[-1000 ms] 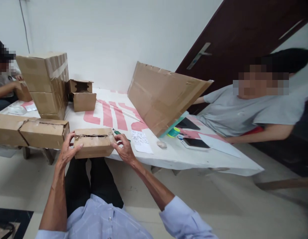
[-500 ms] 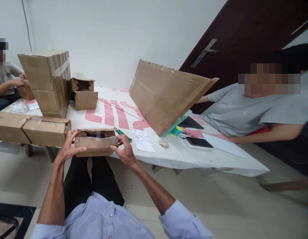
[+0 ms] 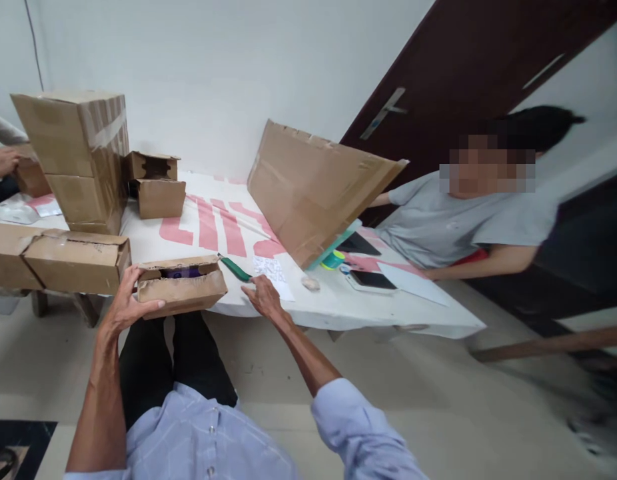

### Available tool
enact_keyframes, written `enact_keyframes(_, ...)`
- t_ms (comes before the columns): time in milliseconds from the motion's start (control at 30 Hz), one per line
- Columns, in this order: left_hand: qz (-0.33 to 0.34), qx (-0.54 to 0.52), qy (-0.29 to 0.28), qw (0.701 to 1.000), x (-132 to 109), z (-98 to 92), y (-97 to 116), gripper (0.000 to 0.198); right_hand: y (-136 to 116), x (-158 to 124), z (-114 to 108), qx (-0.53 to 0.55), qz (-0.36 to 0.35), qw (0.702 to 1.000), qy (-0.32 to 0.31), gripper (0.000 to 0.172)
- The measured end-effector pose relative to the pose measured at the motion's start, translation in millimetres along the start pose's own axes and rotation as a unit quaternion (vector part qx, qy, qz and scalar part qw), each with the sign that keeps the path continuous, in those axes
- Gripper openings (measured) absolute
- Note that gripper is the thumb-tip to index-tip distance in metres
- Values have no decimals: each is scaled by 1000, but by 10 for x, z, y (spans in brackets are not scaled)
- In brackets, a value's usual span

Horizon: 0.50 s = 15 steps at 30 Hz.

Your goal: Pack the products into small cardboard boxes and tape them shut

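Observation:
A small cardboard box (image 3: 183, 293) with a ragged slit along its top rests at the table's front edge. Something purple (image 3: 183, 273) shows inside the slit; its kind is hidden. My left hand (image 3: 126, 303) grips the box at its left end, thumb across the front. To the right of the box, my right hand (image 3: 264, 295) is off it, fingers apart and holding nothing. Those fingers are at the near end of a green utility knife (image 3: 235, 269) lying on the table; whether they touch it I cannot tell.
Taped cartons (image 3: 83, 160) stand stacked at left, behind a long box (image 3: 73, 260). Open small boxes (image 3: 161, 200) sit beside them. A leaning cardboard sheet (image 3: 318, 193), written paper (image 3: 271, 270), tape roll (image 3: 333, 260) and phone (image 3: 372, 280) lie rightward. A co-worker (image 3: 453, 220) sits at right.
My right hand has let go of the box's right end and moved right, towards the green knife. The left hand still holds the box. The whole view has shifted slightly.

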<state>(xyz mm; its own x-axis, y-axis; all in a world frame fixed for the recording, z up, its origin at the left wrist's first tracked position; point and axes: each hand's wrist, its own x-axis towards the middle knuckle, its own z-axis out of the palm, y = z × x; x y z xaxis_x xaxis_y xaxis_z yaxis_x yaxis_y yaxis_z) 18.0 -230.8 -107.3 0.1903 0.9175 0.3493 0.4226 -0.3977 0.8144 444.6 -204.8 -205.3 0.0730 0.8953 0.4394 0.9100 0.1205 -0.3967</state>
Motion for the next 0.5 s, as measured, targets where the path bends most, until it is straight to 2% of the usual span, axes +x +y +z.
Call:
enact_keyframes(133,-3,12,16,1000,-32,15,-34,85,30,-84,115,-16,-1,1000,-1,24)
enact_keyframes(233,9,21,16,1000,-26,21,-39,88,10,20,133,-56,-8,998,-2,29)
enact_keyframes(300,19,25,19,999,-32,28,-22,88,-9,136,147,-90,6,996,-23,29)
enact_keyframes(400,20,21,21,999,-64,40,9,87,-48,299,202,-109,35,992,-58,22)
enact_keyframes(500,11,10,15,1000,-100,49,25,87,-93,398,266,-101,41,992,-67,12)
